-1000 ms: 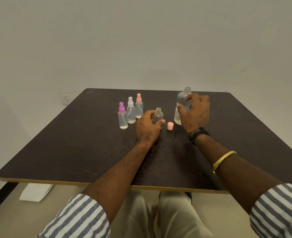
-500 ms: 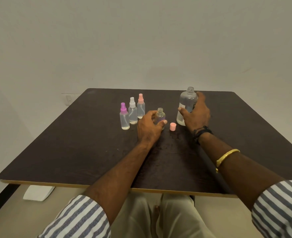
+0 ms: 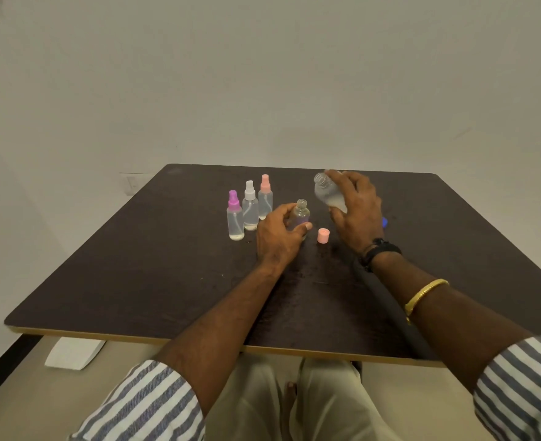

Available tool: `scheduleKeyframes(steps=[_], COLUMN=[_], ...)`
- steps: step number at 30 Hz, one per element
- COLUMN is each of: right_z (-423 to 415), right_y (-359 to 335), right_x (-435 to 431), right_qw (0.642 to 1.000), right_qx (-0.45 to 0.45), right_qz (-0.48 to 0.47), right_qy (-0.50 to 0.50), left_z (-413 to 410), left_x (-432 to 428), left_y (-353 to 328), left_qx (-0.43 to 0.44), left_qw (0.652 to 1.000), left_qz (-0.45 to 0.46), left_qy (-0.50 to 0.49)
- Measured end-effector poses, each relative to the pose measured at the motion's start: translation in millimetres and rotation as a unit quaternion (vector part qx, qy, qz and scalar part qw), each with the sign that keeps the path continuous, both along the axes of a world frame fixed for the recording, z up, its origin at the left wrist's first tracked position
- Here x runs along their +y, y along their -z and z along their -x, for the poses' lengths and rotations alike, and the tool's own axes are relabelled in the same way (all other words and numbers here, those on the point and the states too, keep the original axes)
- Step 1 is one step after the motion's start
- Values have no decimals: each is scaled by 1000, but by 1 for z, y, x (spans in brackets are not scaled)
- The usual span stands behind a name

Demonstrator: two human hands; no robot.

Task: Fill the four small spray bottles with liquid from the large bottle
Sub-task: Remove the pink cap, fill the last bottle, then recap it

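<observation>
My left hand (image 3: 278, 237) grips an uncapped small clear bottle (image 3: 300, 215) standing upright on the dark table (image 3: 154, 268). Lifted off the table in my right hand (image 3: 356, 214), the large clear bottle (image 3: 326, 192) is tilted, its open mouth pointing left above the small bottle. Three capped small spray bottles stand to the left: purple-topped (image 3: 235, 218), white-topped (image 3: 250, 207) and pink-topped (image 3: 265, 198). Each holds some clear liquid. A loose pink cap (image 3: 323, 235) lies on the table between my hands.
A small blue thing (image 3: 384, 222) peeks out behind my right hand. The table's light front edge (image 3: 199, 340) runs above my lap. A white object (image 3: 73, 353) lies on the floor at the lower left. A wall socket (image 3: 132, 183) sits behind the table.
My right hand has lifted the large bottle off the table and tilted its mouth leftward toward the small open bottle. My left hand has kept its hold on the small bottle.
</observation>
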State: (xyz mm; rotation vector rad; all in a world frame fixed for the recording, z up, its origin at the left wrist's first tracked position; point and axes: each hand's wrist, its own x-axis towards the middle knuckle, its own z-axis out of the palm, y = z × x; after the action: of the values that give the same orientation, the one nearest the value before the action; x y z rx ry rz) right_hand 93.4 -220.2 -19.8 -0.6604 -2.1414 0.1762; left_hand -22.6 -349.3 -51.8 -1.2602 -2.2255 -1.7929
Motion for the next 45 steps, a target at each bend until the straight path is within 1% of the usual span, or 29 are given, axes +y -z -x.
scheduleKeyframes(steps=[5, 12, 19, 30, 35, 45], right_z=[0, -4, -3, -6, -6, -7], right_y=[-1, -9, -10, -13, -14, -17], right_x=[-3, -11, -11, -11, -10, -14], right_qw=[994, 979, 970, 962, 960, 960], right_qx=[-57, -115, -132, -125, -140, -137], right_qz=[-94, -167, -196, -234, -236, -238], right_qy=[21, 36, 48, 60, 64, 59], left_z=[2, 3, 1, 0, 0, 0], left_x=[-2, -4, -5, -6, -5, -6], left_y=[0, 0, 0, 0, 0, 1], left_qx=[11, 14, 13, 13, 12, 12], left_qw=[1000, 1000, 1000, 1000, 1000, 1000], left_qz=[-11, -16, -19, -19, -14, -8], left_qy=[1, -2, 0, 4, 2, -1])
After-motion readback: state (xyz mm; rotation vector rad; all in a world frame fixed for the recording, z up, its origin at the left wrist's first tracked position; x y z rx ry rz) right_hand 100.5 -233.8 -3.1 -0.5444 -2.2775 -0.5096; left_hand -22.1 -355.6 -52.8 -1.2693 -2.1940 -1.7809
